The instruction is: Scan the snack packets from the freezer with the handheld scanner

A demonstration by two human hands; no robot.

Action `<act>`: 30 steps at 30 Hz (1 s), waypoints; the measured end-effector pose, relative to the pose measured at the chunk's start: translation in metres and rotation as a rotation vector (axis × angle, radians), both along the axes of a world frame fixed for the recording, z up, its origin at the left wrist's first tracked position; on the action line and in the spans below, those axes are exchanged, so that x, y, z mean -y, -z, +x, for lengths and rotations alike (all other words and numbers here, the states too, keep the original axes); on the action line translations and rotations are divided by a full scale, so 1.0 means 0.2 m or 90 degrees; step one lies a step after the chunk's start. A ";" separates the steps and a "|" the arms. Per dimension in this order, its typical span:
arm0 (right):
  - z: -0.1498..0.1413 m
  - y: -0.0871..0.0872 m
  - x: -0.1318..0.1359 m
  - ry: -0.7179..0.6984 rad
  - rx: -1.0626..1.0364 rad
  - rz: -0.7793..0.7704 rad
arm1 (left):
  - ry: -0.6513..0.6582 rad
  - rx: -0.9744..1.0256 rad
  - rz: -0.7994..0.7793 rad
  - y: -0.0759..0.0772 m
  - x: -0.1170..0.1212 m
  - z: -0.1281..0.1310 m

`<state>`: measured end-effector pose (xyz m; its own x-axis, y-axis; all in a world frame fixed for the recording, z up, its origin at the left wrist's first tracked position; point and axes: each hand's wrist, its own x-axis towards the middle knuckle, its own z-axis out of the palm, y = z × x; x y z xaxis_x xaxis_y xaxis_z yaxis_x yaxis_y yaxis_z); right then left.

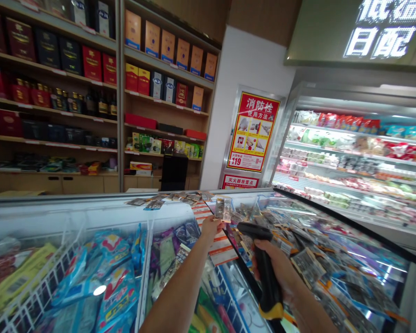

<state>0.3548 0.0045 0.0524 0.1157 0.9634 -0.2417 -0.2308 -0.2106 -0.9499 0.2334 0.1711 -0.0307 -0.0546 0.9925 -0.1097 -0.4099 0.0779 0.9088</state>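
Observation:
My left hand (212,226) reaches forward over the freezer, its fingers closed on the lower edge of a small clear packet (223,209); the contents are too small to name. My right hand (273,263) is wrapped round the grip of a black and yellow barcode scanner (267,273). The scanner's head is close to the packet, to its right and nearer to me, and apart from it. Beneath my left wrist lies an orange and white striped sheet (223,247). Many similar packets (308,263) are heaped on the glass lid at right.
More flat packets (190,198) lie along the freezer's back ledge. White wire baskets (52,282) hold blue bags (114,291) and other frozen goods. Behind stand shelves of boxed bottles (152,39), a red fire-hydrant notice (252,132) and a lit refrigerated display (360,162).

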 end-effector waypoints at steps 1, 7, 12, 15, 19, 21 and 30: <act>0.00 0.00 0.00 0.002 -0.001 -0.008 | -0.003 0.005 -0.001 0.00 0.00 0.00; 0.01 -0.02 -0.02 0.017 0.008 -0.008 | 0.018 0.023 -0.001 0.01 -0.01 0.00; 0.01 -0.04 -0.02 0.024 0.017 -0.011 | 0.015 0.048 0.003 0.03 -0.03 0.01; 0.04 -0.06 0.01 0.034 0.025 0.002 | 0.017 0.035 0.009 0.02 -0.02 0.00; 0.18 -0.06 0.06 0.093 0.032 0.049 | 0.020 -0.025 0.018 -0.02 0.02 0.01; 0.28 -0.06 0.09 0.149 0.034 0.060 | 0.046 -0.038 0.019 -0.05 0.05 0.03; 0.69 0.00 0.24 0.323 -0.028 0.017 | 0.162 -0.053 0.006 -0.17 0.17 0.35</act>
